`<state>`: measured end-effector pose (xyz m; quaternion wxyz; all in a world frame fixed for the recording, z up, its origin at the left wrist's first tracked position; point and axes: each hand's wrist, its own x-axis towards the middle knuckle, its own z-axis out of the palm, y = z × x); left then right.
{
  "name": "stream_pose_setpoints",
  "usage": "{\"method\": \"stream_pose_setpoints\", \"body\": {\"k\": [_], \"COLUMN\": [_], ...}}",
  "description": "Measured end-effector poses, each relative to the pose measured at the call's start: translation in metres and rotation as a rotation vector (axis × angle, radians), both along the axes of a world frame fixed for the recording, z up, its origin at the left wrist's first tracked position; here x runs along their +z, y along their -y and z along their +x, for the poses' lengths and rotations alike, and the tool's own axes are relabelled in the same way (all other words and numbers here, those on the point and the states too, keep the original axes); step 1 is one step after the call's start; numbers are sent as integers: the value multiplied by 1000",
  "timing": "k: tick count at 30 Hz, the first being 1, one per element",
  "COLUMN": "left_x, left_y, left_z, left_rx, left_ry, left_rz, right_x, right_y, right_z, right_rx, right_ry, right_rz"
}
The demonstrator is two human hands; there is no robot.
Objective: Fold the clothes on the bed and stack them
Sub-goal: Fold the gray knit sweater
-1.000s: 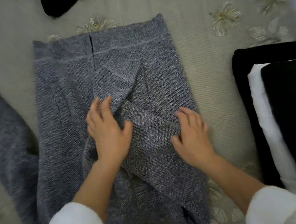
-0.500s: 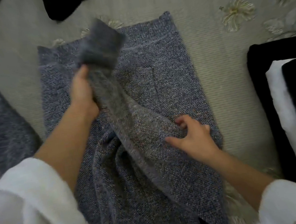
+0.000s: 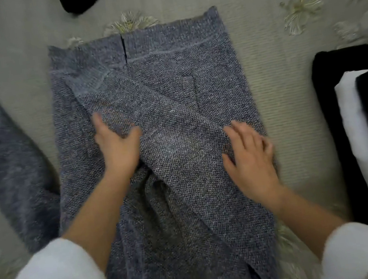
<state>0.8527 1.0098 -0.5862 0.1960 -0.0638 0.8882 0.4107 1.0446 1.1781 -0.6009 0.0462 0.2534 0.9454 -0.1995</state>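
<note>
A grey-blue knit sweater [image 3: 191,63] lies flat on the bed, hem toward the far side. One sleeve [image 3: 152,120] is laid diagonally across its body, cuff toward the upper left. My left hand [image 3: 118,145] rests on the lower edge of that sleeve, thumb spread, fingers blurred. My right hand [image 3: 251,158] lies flat with spread fingers on the sweater's right side, near where the sleeve starts. The other sleeve [image 3: 11,166] trails off to the left on the bedspread.
A stack of folded black and white clothes [image 3: 364,129] sits at the right edge. Dark unfolded garments [image 3: 80,0] lie at the top left. The beige bedspread [image 3: 290,102] with embroidered flowers surrounds the sweater.
My left hand lifted the sleeve's cuff, swung it up and left, then laid the sleeve out straight and diagonal. My right hand slid slightly right and flattened.
</note>
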Motion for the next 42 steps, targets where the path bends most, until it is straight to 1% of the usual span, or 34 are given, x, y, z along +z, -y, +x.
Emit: {"method": "stream_pose_setpoints", "body": {"k": [1,2,3,5,7,9,11,14,16,17,19,21,23,27,31,32,34,37,39,42], "left_x": [6,7,5,-11,-27,-35,-36,-27,-16,-9,4,15,21,24,17,13,7,-4,-4,1], "left_y": [-4,-6,-6,-1,7,13,19,24,27,28,37,57,85,157,234,254,288,325,334,324], "left_z": [22,40,60,97,139,174,194,207,206,203,199,194,190,176,140,128,103,68,51,29], "left_rx": [-164,-339,-514,-791,-952,-1016,-1023,-1035,-1041,-1027,-935,-786,-621,-356,-67,3,150,391,475,496], "left_ry": [-132,-243,-310,-311,-298,-245,-185,-117,15,57,43,-35,-75,-97,-96,-72,40,294,392,453], "left_rz": [-130,-256,-368,-510,-541,-543,-547,-535,-475,-443,-373,-327,-277,-221,-224,-218,-164,39,168,353], "right_x": [-1,-1,-4,-10,-17,-17,-15,-7,3,9,22,32,41,51,48,45,37,23,18,16], "right_y": [4,7,9,9,3,0,-6,-10,-2,5,24,47,76,143,219,237,270,304,314,311], "right_z": [3,7,13,28,43,53,61,70,69,66,61,56,49,18,-23,-32,-45,-53,-52,-53], "right_rx": [77,140,179,175,177,207,230,240,241,231,205,182,168,261,335,348,367,303,233,265], "right_ry": [10,64,131,244,285,324,366,458,516,547,554,484,403,344,248,247,289,388,456,525], "right_rz": [18,19,13,0,44,112,149,140,155,133,65,4,-40,-79,-106,-120,-148,-181,-196,-148]}}
